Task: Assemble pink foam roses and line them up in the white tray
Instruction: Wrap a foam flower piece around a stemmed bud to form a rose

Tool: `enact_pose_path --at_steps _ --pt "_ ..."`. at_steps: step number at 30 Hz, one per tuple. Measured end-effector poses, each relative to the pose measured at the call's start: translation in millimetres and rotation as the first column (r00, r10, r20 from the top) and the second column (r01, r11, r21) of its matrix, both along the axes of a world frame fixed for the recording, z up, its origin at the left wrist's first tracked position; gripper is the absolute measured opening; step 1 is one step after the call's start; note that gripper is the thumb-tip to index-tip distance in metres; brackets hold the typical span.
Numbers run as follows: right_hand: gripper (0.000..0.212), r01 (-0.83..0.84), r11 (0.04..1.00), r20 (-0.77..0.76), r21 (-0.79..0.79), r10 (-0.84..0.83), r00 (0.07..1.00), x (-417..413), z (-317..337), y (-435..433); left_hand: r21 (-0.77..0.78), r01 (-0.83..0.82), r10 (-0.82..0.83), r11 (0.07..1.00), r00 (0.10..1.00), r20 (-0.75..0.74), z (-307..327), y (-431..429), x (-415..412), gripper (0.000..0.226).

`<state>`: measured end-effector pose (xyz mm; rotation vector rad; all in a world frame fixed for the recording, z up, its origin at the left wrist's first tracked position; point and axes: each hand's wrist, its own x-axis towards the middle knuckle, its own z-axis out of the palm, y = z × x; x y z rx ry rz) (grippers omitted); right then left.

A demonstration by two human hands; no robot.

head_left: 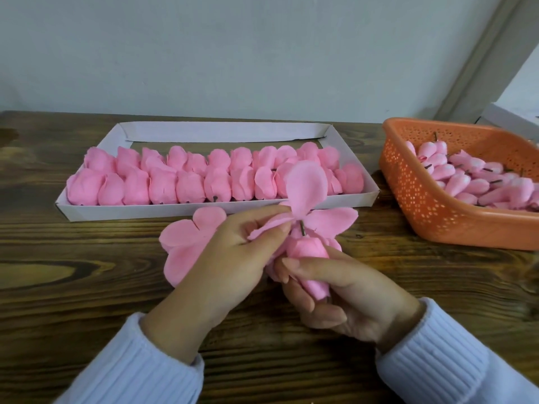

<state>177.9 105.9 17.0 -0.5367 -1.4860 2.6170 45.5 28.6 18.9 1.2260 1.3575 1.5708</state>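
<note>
The bud [309,249] sat between the two hands, its long axis running away from the person, with the thin dark stem [302,228] pointing toward the white tray [204,209]. The tray lay just beyond the hands, stretched left to right, with two rows of finished roses [163,185] inside and a bare strip along its far wall. The left hand's fingertips were nearest its front rim. The right hand [335,293] was curled closed around the bud's lower end. The left hand [233,252] pinched a flat petal layer [329,223], thumb and forefinger narrow, at the stem, which poked through its middle; the layer probably needed sliding down onto the bud next. A spare petal piece [186,243] lay on the wooden table [73,272] under the left hand. An orange basket [423,199] of bare buds stood to the right.
</note>
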Motion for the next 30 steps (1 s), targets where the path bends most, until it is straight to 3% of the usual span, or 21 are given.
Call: enact_pose_path --at_steps 10,14,17,20,23,27,30 --pt "0.013 0.008 1.000 0.065 -0.030 -0.006 0.998 1.3 0.6 -0.3 0.020 0.040 -0.032 0.999 0.950 -0.311 -0.4 -3.3 -1.0 0.052" --pt "0.023 0.052 0.999 0.035 -0.018 -0.051 0.998 1.4 -0.3 0.2 0.007 0.123 -0.114 0.992 0.943 -0.313 -2.2 -4.4 0.2 0.041" --pt "0.025 0.109 0.994 0.000 0.029 -0.110 0.994 1.4 -1.0 0.4 -0.027 0.187 -0.185 0.982 0.920 -0.344 -3.6 -8.7 0.3 0.047" --pt "0.017 0.135 0.983 -0.052 0.125 -0.130 0.990 0.5 -2.2 1.2 0.026 0.244 -0.227 0.970 0.934 -0.276 -1.7 -7.0 -0.6 0.047" --pt "0.021 0.135 0.944 -0.043 0.302 -0.128 0.991 3.1 -6.5 0.4 0.187 0.110 -0.082 0.976 0.985 -0.150 2.6 -6.0 0.6 0.046" --pt "0.034 0.024 0.824 0.029 0.567 -0.049 0.998 5.4 -4.5 -1.3 0.293 -0.115 0.166 0.949 0.974 -0.155 3.9 -7.0 2.2 0.018" --pt "0.057 0.101 0.661 0.084 0.744 -0.243 0.966 5.3 -14.5 1.4 0.222 -0.111 0.150 0.969 0.974 -0.169 1.9 -4.9 3.9 0.023"
